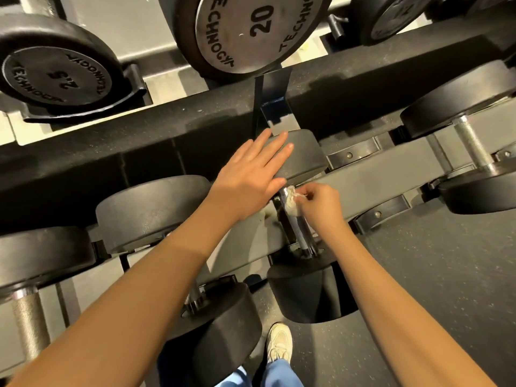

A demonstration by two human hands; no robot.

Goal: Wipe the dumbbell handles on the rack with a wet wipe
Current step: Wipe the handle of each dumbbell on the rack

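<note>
A black dumbbell lies on the lower shelf of the rack (363, 196), its metal handle (300, 230) running toward me between a far head (304, 160) and a near head (307, 291). My right hand (321, 205) pinches a crumpled white wet wipe (291, 201) against the far end of that handle. My left hand (251, 174) lies flat with straight fingers on the far head of the same dumbbell.
More black dumbbells flank it: one at lower left (220, 325), one at far left (30, 275), one at right (474, 152). On the upper shelf sit plates marked 20 (251, 29) and 2.5 (58, 76). My shoe (279, 344) stands on the dark floor below.
</note>
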